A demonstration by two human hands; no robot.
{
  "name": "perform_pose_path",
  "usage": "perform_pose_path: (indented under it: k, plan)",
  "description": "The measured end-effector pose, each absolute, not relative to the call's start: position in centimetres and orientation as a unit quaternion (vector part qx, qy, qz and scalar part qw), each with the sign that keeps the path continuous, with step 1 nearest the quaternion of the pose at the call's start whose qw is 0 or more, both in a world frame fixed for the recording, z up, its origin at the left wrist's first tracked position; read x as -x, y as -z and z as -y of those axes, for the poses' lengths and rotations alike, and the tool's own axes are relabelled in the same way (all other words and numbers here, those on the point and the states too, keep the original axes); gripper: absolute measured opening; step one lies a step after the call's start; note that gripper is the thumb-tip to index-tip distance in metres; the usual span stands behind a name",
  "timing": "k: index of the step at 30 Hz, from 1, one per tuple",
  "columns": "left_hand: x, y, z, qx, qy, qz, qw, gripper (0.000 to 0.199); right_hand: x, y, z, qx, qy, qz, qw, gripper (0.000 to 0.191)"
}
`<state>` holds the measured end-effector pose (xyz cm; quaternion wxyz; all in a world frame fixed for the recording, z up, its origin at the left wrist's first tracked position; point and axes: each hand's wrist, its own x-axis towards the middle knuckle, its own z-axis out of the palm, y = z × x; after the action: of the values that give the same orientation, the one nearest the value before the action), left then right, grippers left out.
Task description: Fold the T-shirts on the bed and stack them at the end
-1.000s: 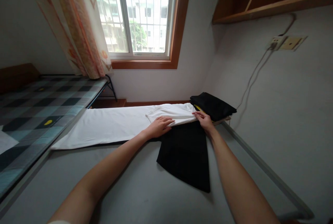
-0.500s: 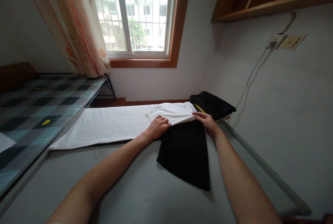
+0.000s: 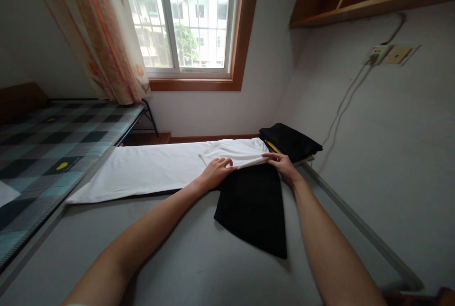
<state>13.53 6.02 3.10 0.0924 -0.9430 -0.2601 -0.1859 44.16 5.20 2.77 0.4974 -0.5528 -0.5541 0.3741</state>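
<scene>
A black-and-white T-shirt (image 3: pixel 156 169) lies folded lengthwise across the grey surface, its long white part on top and a thin black edge showing along the near side. One black sleeve (image 3: pixel 252 211) spreads toward me from the right end. On the near edge of the white fold, my left hand (image 3: pixel 217 172) rests with curled fingers and thumb gripping the cloth. Farther right, my right hand (image 3: pixel 281 166) pinches the same edge between thumb and fingers, close to the sleeve's upper corner. The cloth beneath both hands is partly hidden.
Folded dark clothes (image 3: pixel 289 142) with a bit of yellow are stacked at the far right corner. A metal rail (image 3: pixel 355 216) borders the grey surface (image 3: pixel 185 258) on the right. To the left is a checked mattress (image 3: pixel 71 140); a shelf (image 3: pixel 377 3) hangs at upper right.
My left hand's fingers have shifted slightly to the right along the fold, with the index finger lifted a little. My right hand and the T-shirt look nearly the same.
</scene>
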Motion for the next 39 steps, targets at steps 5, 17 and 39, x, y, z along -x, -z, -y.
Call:
perform_pose_path:
  k: [5,17,39]
  plan:
    - [-13.5,-2.8,-6.4,0.941,0.221,0.256,0.007,0.028,-44.2,-2.3,-5.7,0.565,-0.321,0.575,0.497,0.039]
    - [-13.5,-3.5,-6.1,0.944,0.223,0.234,-0.061,0.030,-44.4,-2.3,-6.1,0.597,-0.222,0.625,0.450,0.021]
    - [-9.2,-3.3,-10.1,0.729,0.225,0.645,-0.034,0.035,-43.0,-1.7,-6.6,0.620,-0.151,0.612,0.467,0.032]
